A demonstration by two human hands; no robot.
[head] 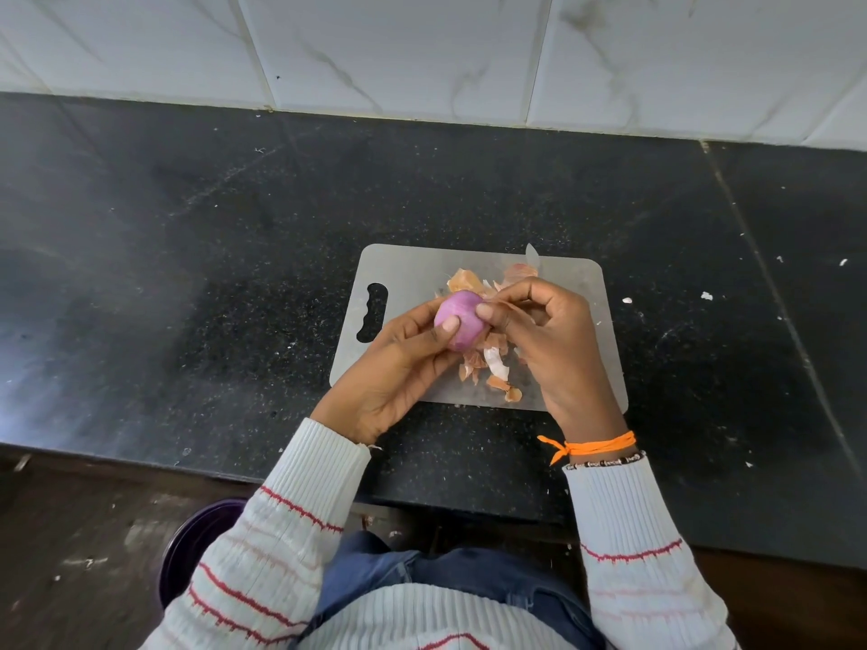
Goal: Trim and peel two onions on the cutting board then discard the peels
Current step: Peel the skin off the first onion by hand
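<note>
From my head camera, I hold a purple onion (459, 320) just above the middle of the grey cutting board (408, 269). My left hand (399, 363) cups it from below with the fingers curled round and the thumb pressed on its near face, which I judge keeps it steady while I strip it. My right hand (546, 328) sits against the onion's right side, thumb on the bulb and fingers curled in, pinching what looks like a strip of loose skin; I hold over the board so the scraps fall there.

Papery orange-brown peels (492, 368) lie scattered on the board, some beyond the onion and some nearer to me. A knife tip (531, 254) shows at the board's far edge, behind my right hand; the rest is hidden. I see no second onion; it may be behind my hands, I cannot tell.

The board rests on a black speckled countertop (187, 274), with a white tiled wall (422, 49) beyond it. Below the counter, left of the board, a dark purple bin (187, 546) stands on the floor, probably for the peels. Nothing blocks the way to it but my own sleeve.
</note>
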